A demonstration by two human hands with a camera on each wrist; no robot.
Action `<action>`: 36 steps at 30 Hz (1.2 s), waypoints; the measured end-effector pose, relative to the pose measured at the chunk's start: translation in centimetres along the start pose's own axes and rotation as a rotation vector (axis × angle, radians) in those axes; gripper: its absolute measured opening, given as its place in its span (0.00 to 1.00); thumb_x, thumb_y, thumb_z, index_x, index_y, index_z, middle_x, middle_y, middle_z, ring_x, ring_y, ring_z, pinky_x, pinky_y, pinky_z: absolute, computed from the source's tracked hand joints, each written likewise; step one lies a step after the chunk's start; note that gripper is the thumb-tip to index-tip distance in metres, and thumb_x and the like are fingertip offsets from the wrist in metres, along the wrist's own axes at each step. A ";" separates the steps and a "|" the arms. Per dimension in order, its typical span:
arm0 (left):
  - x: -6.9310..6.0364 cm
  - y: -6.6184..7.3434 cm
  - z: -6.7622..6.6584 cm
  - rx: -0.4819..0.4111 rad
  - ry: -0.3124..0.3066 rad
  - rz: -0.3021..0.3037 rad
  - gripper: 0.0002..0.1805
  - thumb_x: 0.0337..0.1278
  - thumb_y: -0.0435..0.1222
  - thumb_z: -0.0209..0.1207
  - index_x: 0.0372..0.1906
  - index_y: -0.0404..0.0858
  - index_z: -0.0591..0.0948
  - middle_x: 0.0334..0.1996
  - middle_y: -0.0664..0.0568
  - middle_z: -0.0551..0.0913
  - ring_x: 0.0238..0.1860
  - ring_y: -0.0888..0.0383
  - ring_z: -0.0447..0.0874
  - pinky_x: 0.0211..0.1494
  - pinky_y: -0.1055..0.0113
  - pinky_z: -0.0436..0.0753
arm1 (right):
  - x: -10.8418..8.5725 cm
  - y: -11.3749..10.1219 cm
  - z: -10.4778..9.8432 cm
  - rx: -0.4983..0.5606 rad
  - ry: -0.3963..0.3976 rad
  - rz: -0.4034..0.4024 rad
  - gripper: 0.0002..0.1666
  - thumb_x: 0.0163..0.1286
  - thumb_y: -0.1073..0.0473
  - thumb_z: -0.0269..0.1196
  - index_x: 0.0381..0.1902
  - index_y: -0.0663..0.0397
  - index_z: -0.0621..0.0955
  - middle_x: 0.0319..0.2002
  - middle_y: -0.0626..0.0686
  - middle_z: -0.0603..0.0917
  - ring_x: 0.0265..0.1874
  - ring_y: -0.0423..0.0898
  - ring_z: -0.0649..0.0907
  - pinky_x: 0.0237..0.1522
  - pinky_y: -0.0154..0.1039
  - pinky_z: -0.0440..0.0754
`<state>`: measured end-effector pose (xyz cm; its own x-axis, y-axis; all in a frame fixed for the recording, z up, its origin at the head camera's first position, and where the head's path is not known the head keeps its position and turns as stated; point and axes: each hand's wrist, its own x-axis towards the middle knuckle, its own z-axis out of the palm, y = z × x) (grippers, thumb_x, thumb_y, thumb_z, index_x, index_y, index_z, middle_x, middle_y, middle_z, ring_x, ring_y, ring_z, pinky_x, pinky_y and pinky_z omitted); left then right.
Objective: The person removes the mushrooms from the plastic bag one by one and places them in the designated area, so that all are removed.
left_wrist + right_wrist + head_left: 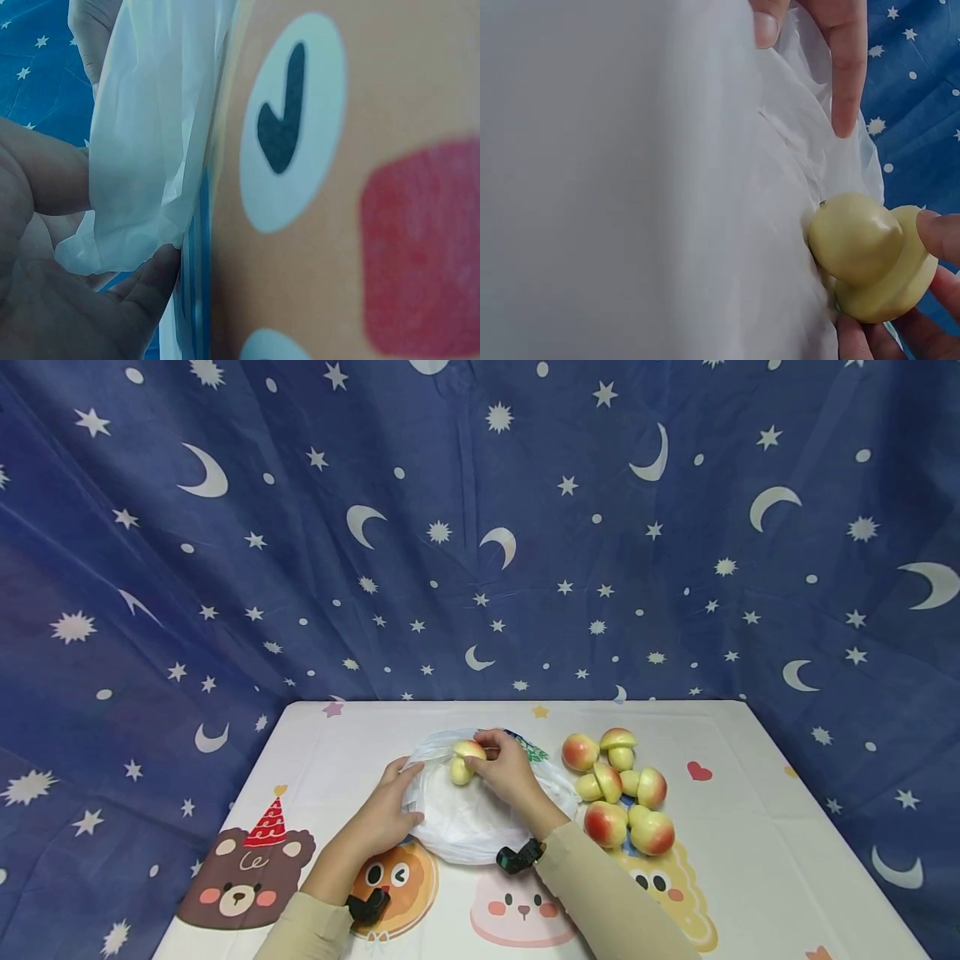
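Note:
A white plastic bag [465, 828] lies with its mouth spread wide on the table, a green and blue print at its far side. My left hand [384, 812] holds the bag's left edge; in the left wrist view the thin white rim [154, 142] passes between thumb and fingers. Over the bag's mouth, my right hand [516, 775] pinches a toy mushroom [461, 769] by its red-and-yellow cap. The right wrist view shows the pale yellow mushroom [859, 240] against the white plastic, with fingertips around the cap.
Several more toy mushrooms [604, 823] with red-and-yellow caps lie clustered right of the bag. Cartoon faces, among them a brown bear [238, 885], are printed on the white tablecloth [757, 860]. Behind the table hangs a blue curtain [480, 635] with moons and stars.

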<state>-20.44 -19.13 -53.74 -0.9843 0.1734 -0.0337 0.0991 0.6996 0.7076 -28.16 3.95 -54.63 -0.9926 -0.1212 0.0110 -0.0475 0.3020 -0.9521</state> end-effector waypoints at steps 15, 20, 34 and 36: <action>-0.1 0.1 0.0 -0.001 -0.005 -0.008 0.44 0.61 0.28 0.70 0.82 0.37 0.67 0.85 0.39 0.55 0.84 0.34 0.61 0.84 0.36 0.65 | -1.1 -0.8 -0.8 0.030 -0.009 -0.010 0.23 0.67 0.63 0.75 0.59 0.54 0.85 0.60 0.58 0.86 0.55 0.53 0.88 0.53 0.40 0.90; 0.0 0.0 0.0 -0.004 -0.003 -0.006 0.44 0.61 0.28 0.70 0.82 0.37 0.67 0.85 0.39 0.55 0.84 0.35 0.60 0.84 0.36 0.64 | -1.5 -1.3 -1.3 0.027 0.001 -0.027 0.22 0.66 0.63 0.75 0.58 0.54 0.86 0.59 0.58 0.87 0.55 0.53 0.88 0.55 0.42 0.89; -0.1 0.1 0.0 0.001 -0.001 -0.011 0.44 0.61 0.28 0.70 0.82 0.37 0.67 0.85 0.39 0.55 0.84 0.34 0.61 0.83 0.35 0.65 | -2.6 -2.3 -3.4 0.038 0.018 -0.063 0.21 0.66 0.61 0.76 0.57 0.52 0.87 0.59 0.56 0.88 0.56 0.53 0.88 0.53 0.42 0.90; -0.2 0.1 0.1 -0.003 0.001 -0.008 0.44 0.61 0.28 0.70 0.82 0.37 0.67 0.85 0.39 0.55 0.84 0.34 0.61 0.83 0.35 0.65 | -2.7 -2.4 -3.6 0.036 0.018 -0.068 0.21 0.66 0.61 0.76 0.57 0.51 0.87 0.59 0.56 0.88 0.56 0.53 0.88 0.53 0.41 0.90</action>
<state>-20.27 -19.03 -53.70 -0.9851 0.1674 -0.0388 0.0908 0.6989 0.7094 -25.76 6.98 -51.30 -0.9890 -0.1233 0.0814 -0.1113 0.2595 -0.9593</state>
